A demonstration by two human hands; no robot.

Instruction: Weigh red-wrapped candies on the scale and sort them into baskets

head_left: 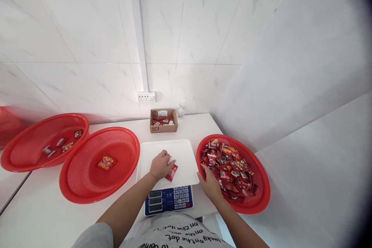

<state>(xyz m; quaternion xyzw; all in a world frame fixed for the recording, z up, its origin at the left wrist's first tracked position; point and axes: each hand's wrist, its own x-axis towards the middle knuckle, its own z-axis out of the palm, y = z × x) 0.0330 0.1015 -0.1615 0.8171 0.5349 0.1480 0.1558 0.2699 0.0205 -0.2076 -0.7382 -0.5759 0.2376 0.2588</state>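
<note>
My left hand (162, 166) is over the white weighing tray (148, 151), fingers loosely bent and thumb apart from them. A small red snack packet (171, 173) lies on the tray just below that thumb, partly covered by the hand. My right hand (210, 184) is at the near left rim of the right red basket (264, 190), thumb and forefinger spread at the edge. Many small red and brown packets (229, 168) fill this basket. Below the tray shows the scale's blue keypad panel (169, 200).
Left of the tray stands a red basket (69, 174) holding one orange-red packet (106, 163). Another red basket (26, 135) farther left has several packets. At the back are a small cardboard box (163, 128) of red packets and a clear cup (181, 110), below a wall socket (146, 97).
</note>
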